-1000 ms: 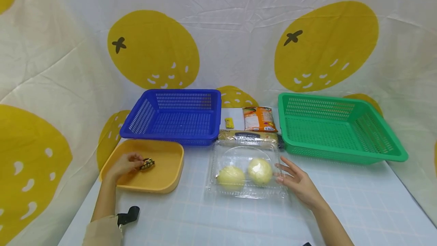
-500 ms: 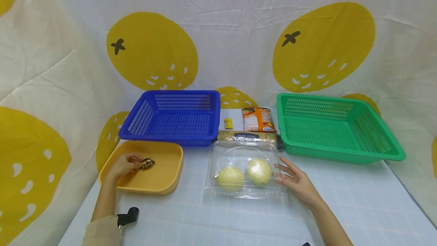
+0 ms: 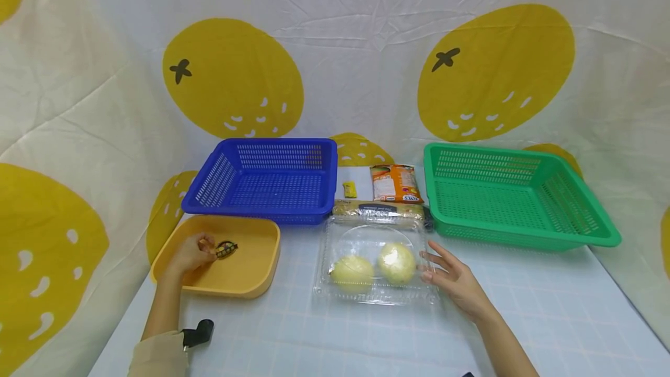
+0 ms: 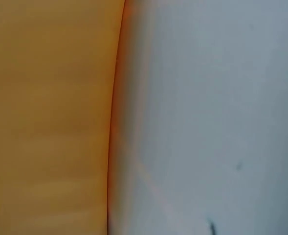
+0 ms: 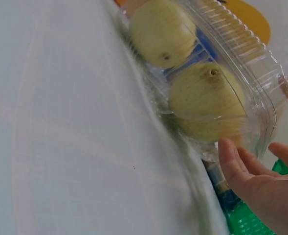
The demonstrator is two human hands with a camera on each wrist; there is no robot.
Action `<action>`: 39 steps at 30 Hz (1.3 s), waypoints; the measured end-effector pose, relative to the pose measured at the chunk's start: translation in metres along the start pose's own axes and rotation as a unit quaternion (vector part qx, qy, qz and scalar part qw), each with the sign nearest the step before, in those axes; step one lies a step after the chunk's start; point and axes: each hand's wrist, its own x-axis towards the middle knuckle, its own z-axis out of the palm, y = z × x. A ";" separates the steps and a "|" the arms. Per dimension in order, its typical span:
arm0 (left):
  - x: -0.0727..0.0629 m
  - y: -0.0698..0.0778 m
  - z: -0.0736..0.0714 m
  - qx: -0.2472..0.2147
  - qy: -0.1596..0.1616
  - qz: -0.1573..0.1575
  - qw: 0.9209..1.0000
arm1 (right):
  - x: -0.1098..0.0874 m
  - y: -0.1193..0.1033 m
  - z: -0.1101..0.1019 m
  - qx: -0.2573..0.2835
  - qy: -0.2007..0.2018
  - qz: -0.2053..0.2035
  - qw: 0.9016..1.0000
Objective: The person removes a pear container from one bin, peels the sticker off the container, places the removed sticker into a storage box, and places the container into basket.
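My left hand [image 3: 189,253] reaches into the yellow-orange tray [image 3: 256,281], fingers partly bent. At its fingertips lies a small black-and-gold wrapped packet [image 3: 227,249]; whether they touch it is hard to tell. The left wrist view shows only the tray's wall [image 4: 51,117] and tablecloth. On the right, a clear plastic clamshell box [image 3: 335,292] holds two round yellow-green fruits that look like pears [image 5: 207,93]. Beside that box is my right hand [image 3: 460,284], its fingers spread and loosely bent along the right side. The right wrist view shows fingertips [image 5: 227,147] at the plastic.
A blue basket [image 3: 262,214] stands behind the tray, and a green basket [image 3: 518,237] at the back right. Between them are a small yellow packet [image 3: 349,189], an orange bag [image 3: 396,184] and a long gold packet [image 3: 350,208]. A patterned cloth [image 3: 361,74] hangs behind.
My left fingers have drawn back slightly from the black-and-gold packet, which stays in the tray. My right hand and the box have not visibly moved.
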 end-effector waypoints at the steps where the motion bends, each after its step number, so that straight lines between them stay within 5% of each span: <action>1: 0.000 0.000 0.000 0.009 0.001 0.005 1.000 | 0.000 0.000 0.000 0.000 0.001 -0.001 1.000; 8: 0.000 -0.002 0.001 0.031 -0.006 0.006 0.999 | 0.000 0.000 0.001 -0.001 0.006 0.005 1.000; 20: 0.001 -0.004 0.000 0.013 -0.021 0.022 0.999 | 0.000 0.001 0.000 0.005 0.000 -0.005 1.000; 26: -0.002 0.000 0.001 -0.011 -0.021 0.004 1.000 | 0.000 0.000 0.000 0.004 -0.002 -0.004 1.000; 29: -0.005 0.005 0.002 -0.039 0.009 0.002 0.999 | 0.001 0.000 0.000 0.000 -0.001 -0.003 1.000; 35: -0.009 0.026 0.008 -0.074 0.102 0.065 0.990 | 0.001 0.001 -0.001 -0.004 -0.002 0.002 1.000; 39: -0.012 0.050 0.017 -0.120 0.111 0.107 0.981 | 0.001 0.001 -0.001 -0.002 -0.002 -0.002 1.000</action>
